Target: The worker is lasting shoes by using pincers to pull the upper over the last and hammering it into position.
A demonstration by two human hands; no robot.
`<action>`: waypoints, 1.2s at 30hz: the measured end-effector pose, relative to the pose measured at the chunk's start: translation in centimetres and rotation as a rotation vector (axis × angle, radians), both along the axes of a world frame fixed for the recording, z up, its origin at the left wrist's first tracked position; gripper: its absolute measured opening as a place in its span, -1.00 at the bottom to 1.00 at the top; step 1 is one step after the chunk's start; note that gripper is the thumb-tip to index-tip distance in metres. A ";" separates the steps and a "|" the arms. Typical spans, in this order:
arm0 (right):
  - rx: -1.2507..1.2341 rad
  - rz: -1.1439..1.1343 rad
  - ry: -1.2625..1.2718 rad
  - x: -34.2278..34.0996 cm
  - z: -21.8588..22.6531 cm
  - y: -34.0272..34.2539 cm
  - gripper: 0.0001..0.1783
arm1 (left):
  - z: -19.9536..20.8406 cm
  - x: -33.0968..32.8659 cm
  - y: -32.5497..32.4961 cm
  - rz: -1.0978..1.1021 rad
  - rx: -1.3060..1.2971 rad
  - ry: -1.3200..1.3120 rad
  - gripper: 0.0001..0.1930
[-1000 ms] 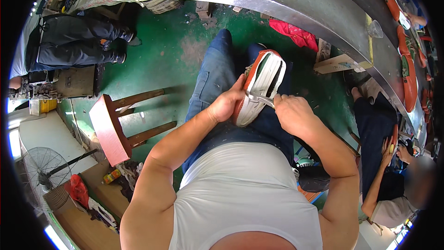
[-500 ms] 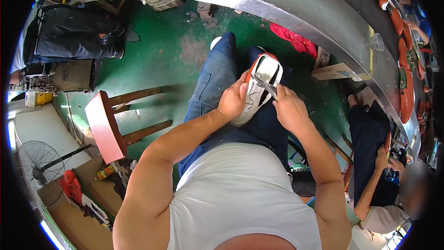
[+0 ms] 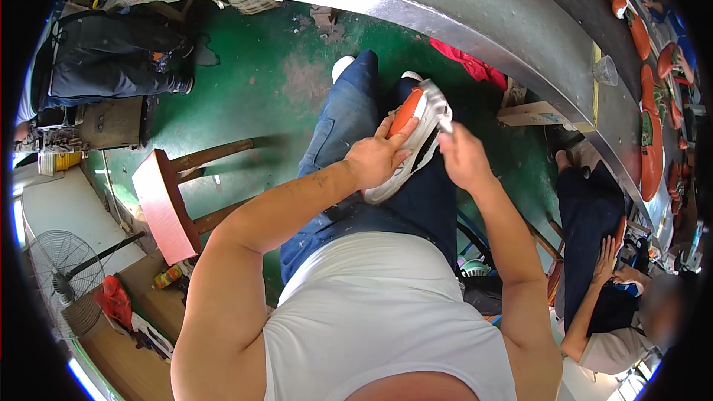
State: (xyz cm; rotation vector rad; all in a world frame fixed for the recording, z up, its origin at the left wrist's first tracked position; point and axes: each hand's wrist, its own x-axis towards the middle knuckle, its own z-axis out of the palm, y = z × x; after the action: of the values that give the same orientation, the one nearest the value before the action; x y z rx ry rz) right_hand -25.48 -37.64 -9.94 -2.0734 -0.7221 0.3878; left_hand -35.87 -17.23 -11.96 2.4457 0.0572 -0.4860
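My left hand (image 3: 376,161) is closed round an orange shoe upper (image 3: 406,113) that has a white lining and underside. It lies over my thighs, toe pointing away from me, underside turned partly to the right. My right hand (image 3: 464,160) grips metal pliers (image 3: 437,102), smeared by motion, whose head is at the right edge of the toe. The exact place where the jaws meet the shoe cannot be made out.
A long metal bench (image 3: 431,4) curves across the far side, with orange shoes (image 3: 652,150) and a clear cup (image 3: 604,69) at right. At left are a red-topped stool (image 3: 165,208) and a fan (image 3: 63,275). A co-worker's hand (image 3: 605,258) shows at right.
The shoe has tilted, showing more of its orange side. The pliers have moved from the middle of the underside toward the toe. My right hand has shifted slightly nearer and right.
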 end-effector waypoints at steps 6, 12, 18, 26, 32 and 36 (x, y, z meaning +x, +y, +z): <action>-0.308 0.171 -0.160 -0.3 -3.3 -0.6 -0.61 | 3.3 0.5 0.5 -0.138 0.139 0.112 -0.33; -0.071 0.133 0.154 -2.4 1.6 -0.3 -0.65 | -4.9 -5.9 -0.8 0.554 -0.533 -0.051 -0.32; -0.352 0.285 -0.080 -5.5 -2.9 -2.9 -0.68 | -1.6 -5.1 1.1 0.262 -0.384 -0.034 -0.02; 0.274 -0.209 0.458 -10.1 -6.6 -7.5 -0.59 | 13.6 0.0 5.5 0.184 -0.383 -0.451 -0.11; 0.250 -0.257 0.504 -8.9 -5.4 -7.6 -0.66 | 10.7 9.5 3.2 0.270 -0.845 -0.330 -0.55; -0.093 -0.089 0.432 -7.0 -1.4 -7.5 -0.68 | -2.8 10.9 1.8 0.673 -0.781 0.188 -0.40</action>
State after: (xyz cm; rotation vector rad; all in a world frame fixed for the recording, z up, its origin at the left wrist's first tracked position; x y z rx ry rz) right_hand -32.50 -45.16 -11.29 -2.0024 -0.3571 0.7994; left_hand -24.92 -15.42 -14.72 1.4885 0.6226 -0.3355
